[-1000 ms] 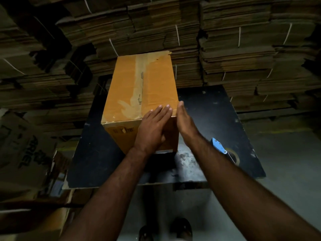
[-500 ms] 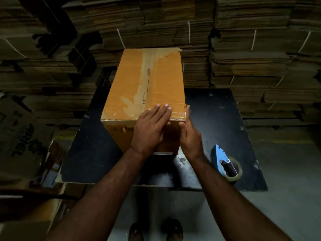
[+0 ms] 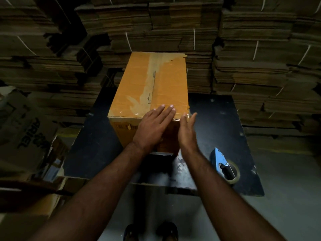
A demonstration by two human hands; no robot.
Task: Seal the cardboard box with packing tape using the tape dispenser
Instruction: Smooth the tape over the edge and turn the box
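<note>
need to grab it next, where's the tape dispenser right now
In the head view the blue tape dispenser lies on the black table, near its front right, just right of the right hand and the cardboard box.

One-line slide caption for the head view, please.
Left hand flat on the taped cardboard box, right hand open beside its corner, blue tape dispenser lying on the black table.

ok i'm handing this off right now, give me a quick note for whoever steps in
Left hand: open, fingers flat over the near top edge of the cardboard box, pressing the tape there.
Right hand: open, edge-on at the box's near right corner; contact unclear, holding nothing.
Tape dispenser: lying on the black table, right of the box, untouched.
Done: clear tape runs along the top seam and over the near edge.
Left: smooth down the near end, check the far end, where the tape looks ragged, and add tape if needed.
</note>
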